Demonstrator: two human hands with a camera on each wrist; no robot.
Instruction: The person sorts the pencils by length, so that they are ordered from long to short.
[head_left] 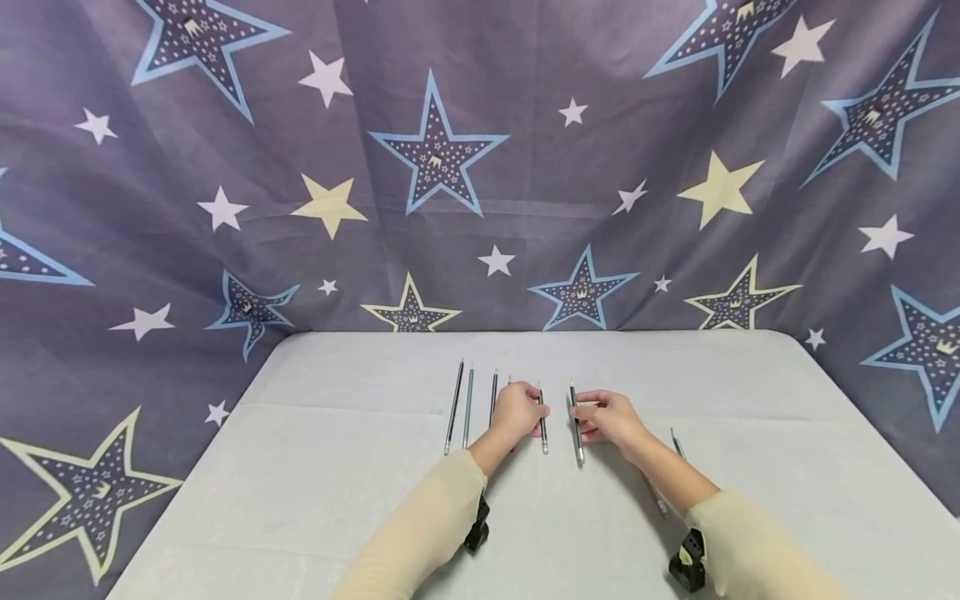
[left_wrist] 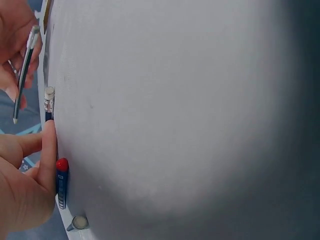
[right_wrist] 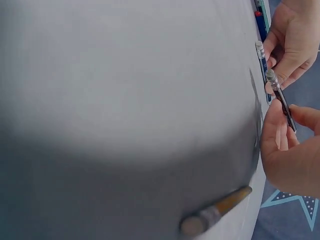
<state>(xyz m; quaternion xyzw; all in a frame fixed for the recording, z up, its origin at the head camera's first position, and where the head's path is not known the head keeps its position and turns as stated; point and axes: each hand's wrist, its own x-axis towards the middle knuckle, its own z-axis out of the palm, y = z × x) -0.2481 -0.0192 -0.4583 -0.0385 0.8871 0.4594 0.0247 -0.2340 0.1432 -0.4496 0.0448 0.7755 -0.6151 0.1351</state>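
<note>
White table (head_left: 300,500) nearest. Right hand (head_left: 611,421) pinching dark pencil (head_left: 577,435). Left hand (head_left: 517,410), near it, finger and thumb clamped on second pencil (head_left: 543,434). Red-tipped blue pencil (left_wrist: 62,185) beside left hand; print too small to read. Beyond: star-patterned cloth (head_left: 480,233).

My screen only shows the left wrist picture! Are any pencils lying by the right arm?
Observer: Yes, the head view shows parts of pencils on both sides of the right forearm.
Operator: Ooh! What's over on the left side?
Observer: At least three more pencils show to the left of the left hand.
Operator: And what's at the back?
Observer: Plain yellow stars, among others, on the curtain.
</note>
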